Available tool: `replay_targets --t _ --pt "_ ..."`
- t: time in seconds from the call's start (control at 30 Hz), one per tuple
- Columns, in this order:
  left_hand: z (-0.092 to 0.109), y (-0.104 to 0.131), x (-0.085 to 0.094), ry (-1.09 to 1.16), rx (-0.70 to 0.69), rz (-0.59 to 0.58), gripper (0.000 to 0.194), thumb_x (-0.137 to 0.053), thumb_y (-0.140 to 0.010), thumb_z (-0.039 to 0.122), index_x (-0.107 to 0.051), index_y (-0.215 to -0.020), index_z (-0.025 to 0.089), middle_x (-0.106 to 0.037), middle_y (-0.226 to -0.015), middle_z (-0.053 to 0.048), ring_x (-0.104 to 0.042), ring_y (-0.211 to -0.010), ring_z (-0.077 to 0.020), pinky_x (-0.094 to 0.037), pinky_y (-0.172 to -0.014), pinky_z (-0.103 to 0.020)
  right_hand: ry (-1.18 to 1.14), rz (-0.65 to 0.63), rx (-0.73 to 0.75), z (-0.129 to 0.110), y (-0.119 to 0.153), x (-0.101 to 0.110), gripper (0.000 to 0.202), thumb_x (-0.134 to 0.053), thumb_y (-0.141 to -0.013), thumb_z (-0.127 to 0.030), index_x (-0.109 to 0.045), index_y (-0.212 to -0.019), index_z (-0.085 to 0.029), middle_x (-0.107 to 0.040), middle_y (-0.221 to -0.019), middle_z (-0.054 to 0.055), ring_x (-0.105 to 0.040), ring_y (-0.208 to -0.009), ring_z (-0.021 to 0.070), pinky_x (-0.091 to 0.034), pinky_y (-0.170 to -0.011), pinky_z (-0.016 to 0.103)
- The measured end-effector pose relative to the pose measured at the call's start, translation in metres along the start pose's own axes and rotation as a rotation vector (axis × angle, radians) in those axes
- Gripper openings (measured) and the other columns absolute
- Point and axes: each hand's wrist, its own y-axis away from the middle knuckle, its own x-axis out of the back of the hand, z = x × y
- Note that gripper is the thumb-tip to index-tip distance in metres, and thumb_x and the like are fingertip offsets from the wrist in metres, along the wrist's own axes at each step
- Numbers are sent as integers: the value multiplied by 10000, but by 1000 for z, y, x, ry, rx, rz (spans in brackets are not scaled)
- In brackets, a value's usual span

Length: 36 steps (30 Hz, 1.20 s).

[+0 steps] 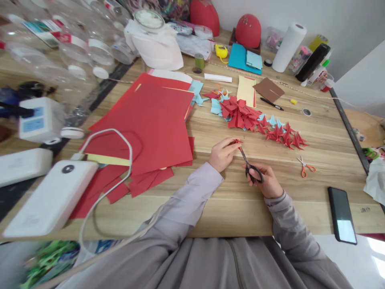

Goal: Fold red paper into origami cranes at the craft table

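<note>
Between the fingertips of my left hand [223,154] is a small folded piece of red paper [237,141]. My right hand [267,180] grips a pair of black-handled scissors [255,173], fingers through the loops. The blades point up and left, their tips touching or just beside the red paper; I cannot tell whether they are cutting it. Just beyond my hands lies a pile of folded red paper pieces [240,113], with light blue folded pieces [215,106] among them. More pointed red folded shapes [281,133] trail off to the right.
Large red sheets [144,124] cover the left of the table. A white power bank [51,198] with a looping cable [131,154] sits at the front left. Orange-handled scissors [306,167] and a phone [342,214] lie right. Plastic bottles [72,44] crowd the back left.
</note>
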Motion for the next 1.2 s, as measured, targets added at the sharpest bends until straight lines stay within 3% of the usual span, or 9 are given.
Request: replay_targets --t 1.2 --pt "1 -1 -1 -14 14 43 216 -504 -848 102 -692 -919 183 -693 -1011 -78 -655 -945 -130 -550 -822 -254 7 -34 35 5 -1 1 357 -712 -700 -426 -710 -909 -137 -586 -566 -8 -490 -435 80 -353 -442 227"
